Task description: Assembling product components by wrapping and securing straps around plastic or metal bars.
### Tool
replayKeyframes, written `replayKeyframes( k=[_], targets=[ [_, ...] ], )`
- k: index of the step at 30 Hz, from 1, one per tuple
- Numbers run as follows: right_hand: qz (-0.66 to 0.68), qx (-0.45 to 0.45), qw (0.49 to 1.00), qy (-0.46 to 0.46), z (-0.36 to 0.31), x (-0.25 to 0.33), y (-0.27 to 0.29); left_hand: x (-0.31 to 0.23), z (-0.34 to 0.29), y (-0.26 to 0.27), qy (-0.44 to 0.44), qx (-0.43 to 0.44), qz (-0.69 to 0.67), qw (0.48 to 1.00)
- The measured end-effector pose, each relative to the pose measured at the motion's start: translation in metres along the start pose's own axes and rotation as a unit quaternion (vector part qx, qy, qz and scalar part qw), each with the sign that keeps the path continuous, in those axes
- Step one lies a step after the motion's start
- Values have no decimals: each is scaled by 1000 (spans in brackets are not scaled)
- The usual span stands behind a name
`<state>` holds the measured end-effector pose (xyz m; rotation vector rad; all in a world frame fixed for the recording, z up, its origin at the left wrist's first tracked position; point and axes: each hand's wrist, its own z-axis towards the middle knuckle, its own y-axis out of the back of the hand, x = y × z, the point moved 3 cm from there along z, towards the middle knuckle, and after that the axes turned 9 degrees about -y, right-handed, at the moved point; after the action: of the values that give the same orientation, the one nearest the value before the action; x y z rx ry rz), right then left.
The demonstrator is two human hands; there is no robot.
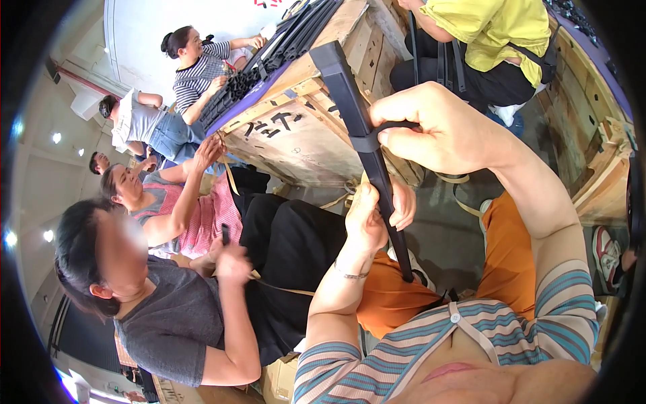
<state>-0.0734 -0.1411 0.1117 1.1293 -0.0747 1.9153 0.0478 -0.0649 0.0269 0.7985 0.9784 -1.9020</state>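
Left hand (pixel 367 225) gripped a tilted black bar (pixel 369 160); right hand (pixel 444 128), elbow bent, pinched the strap (pixel 365 143) around it. Black strips (pixel 276 54) lay atop the far wooden crate (pixel 296 145), insides hidden.

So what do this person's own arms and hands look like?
The left hand and right hand are ungloved. Short sleeves striped in teal, pale beige and grey end above the elbows. A thin dark band or marking crosses the left wrist; the right wrist shows none.
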Motion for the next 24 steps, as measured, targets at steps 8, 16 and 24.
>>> replayKeyframes(
  k=[8, 16, 24],
  targets=[
    [-29, -47, 998, 20, 4, 2, -4, 1, 0, 3, 40, 27, -95, 994],
    [79, 21, 997, -10, 24, -47, -26, 4, 10, -4, 56, 101, -188, 975],
    [226, 11, 971, 73, 21, -23, -26, 7, 11, 1, 68, 116, -276, 952]
  ],
)
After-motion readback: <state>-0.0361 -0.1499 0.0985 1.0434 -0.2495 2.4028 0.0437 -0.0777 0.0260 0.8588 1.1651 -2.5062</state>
